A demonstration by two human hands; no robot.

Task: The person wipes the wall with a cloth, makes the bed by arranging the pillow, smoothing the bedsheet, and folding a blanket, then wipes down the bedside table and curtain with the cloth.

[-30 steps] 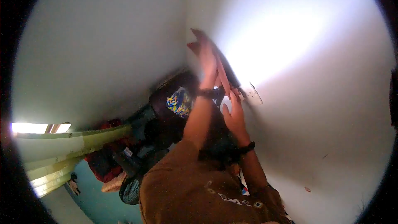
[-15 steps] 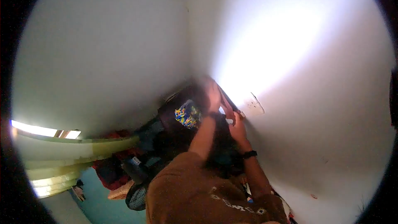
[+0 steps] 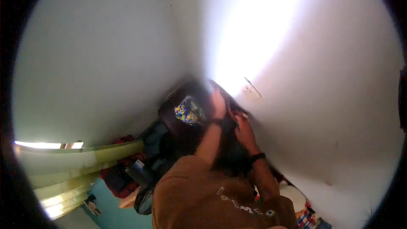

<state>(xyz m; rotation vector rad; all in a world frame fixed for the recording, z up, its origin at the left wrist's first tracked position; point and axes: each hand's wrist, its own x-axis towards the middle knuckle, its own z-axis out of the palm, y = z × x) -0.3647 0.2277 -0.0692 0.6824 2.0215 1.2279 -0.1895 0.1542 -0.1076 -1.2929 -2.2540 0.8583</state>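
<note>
No text was legible. Pale lettering [image 3: 246,208] ran across the front of a brown shirt [image 3: 199,193], beside a small round mark [image 3: 269,213], but its characters were too blurred to decipher. A whitish patch [image 3: 139,163] on a dark object [image 3: 139,174] at the lower left was possibly a label, likewise unreadable.

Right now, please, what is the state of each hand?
Left hand: blurred, against or beside a dark item; open or closed cannot be told.
Right hand: fingers at its near end; grip cannot be told.
</note>
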